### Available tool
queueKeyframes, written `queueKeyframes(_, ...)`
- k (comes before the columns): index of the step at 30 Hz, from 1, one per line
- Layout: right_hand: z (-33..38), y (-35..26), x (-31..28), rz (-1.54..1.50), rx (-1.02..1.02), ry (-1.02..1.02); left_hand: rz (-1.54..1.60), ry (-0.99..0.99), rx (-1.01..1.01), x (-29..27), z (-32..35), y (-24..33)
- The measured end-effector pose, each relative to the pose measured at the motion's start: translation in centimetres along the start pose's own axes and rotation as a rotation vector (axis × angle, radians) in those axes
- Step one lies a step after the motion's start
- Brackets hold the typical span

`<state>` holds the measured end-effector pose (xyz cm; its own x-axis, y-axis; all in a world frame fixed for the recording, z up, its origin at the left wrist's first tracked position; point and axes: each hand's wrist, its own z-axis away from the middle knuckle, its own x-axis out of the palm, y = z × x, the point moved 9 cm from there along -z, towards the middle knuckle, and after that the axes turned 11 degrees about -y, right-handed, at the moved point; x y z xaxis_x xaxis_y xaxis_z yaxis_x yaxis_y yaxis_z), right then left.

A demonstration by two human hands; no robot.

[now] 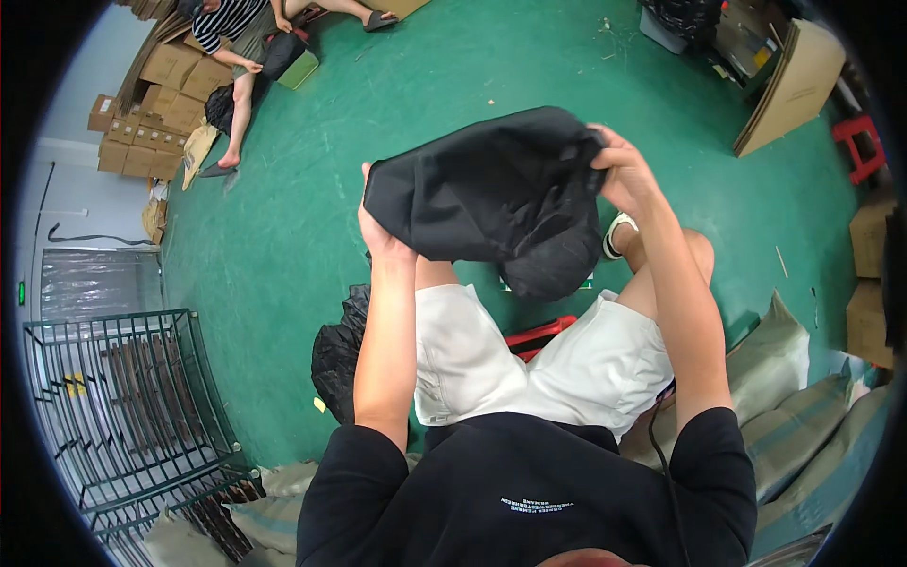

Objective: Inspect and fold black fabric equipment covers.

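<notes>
Stretched between my hands is a black cloth piece (472, 184), bulky and pouch-like, with creases and a rounded lump hanging at its lower right. I cannot tell exactly what kind of article it is. My left hand (385, 231) grips its left end; the thumb shows at the edge and the other fingers are hidden behind the cloth. At the upper right end, my right hand (624, 172) pinches the gathered edge between thumb and fingers. The cloth is held up over my knees, clear of the floor.
A black plastic bag (338, 354) lies beside my left leg, and woven sacks (794, 425) lie at lower right. A metal rack (132, 406) stands at left. Another person (241, 38) sits far left by cardboard boxes (170, 109). A red stool (858, 149) is at right.
</notes>
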<state>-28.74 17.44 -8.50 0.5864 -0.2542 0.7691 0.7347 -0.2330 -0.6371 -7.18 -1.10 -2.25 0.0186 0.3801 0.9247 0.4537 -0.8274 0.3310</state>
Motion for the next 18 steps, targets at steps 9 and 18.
queueKeyframes(9, -0.6, 3.9, -0.2, 0.238, 0.084, 0.072, 0.023, -0.163, -0.077, 0.8, 3.1, -0.7)
queueKeyframes(18, 4.0, 19.2, 4.3, -0.012, 0.907, -0.029, -0.256, 0.009, 0.178, 5.1, 2.0, -0.7)
